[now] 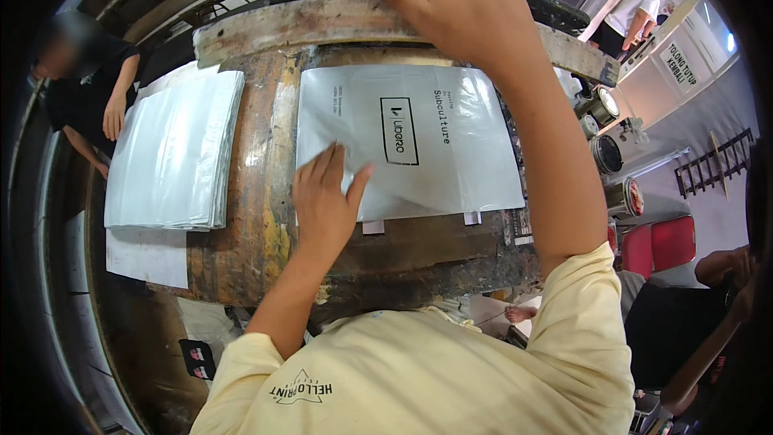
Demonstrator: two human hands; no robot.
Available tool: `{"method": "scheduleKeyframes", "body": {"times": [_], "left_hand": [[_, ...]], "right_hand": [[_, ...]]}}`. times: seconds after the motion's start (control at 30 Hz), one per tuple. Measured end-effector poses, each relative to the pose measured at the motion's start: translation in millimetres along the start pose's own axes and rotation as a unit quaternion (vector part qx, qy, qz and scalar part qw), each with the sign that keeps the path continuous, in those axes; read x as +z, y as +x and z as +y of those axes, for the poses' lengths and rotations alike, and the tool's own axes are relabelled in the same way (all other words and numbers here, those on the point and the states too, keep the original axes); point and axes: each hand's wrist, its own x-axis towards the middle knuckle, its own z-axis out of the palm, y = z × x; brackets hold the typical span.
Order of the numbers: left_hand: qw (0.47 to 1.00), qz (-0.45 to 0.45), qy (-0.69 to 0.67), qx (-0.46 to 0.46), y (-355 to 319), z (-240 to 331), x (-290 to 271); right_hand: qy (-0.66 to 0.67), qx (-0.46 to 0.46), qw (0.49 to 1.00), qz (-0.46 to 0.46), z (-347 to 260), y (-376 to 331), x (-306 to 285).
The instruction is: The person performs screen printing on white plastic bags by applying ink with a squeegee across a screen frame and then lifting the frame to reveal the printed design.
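Note:
A flat silver-grey plastic bag point(463, 141) with black print lies on the stained wooden table in front of me. My left hand point(328, 193) rests at its left side, fingers stretched and thumb apart, holding nothing. Up at the far side, my right hand point(463, 8) grips the dark upper edge of a wooden frame point(314, 28), which looks like a screen-printing frame. The thumb shows on the near face; the other fingertips are cut off by the picture's top edge. Small pale tabs point(374, 227) peek out below the bag's near edge.
A thick stack of similar bags point(173, 153) sits on the table's left, over a white sheet point(145, 258). Beyond it stands a person in black point(93, 84). Paint cans point(604, 153) line the right side, near a red chair point(672, 242). Another person point(684, 322) is at the lower right.

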Motion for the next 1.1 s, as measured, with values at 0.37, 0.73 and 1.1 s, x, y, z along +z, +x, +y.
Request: {"method": "scheduleKeyframes", "body": {"times": [0.37,0.73,1.1], "left_hand": [[0.950,0.141,-0.228,-0.159,20,-14,-56],[0.907,0.221,-0.192,-0.303,11,-255,-212],[0.892,0.218,-0.038,-0.393,-1,-464,-320]], "right_hand": [[-0.033,-0.070,0.992,0.102,10,-12,18],[0.010,-0.057,0.993,0.101,4,-18,18],[-0.005,-0.048,0.995,0.083,-7,-25,17]]}}
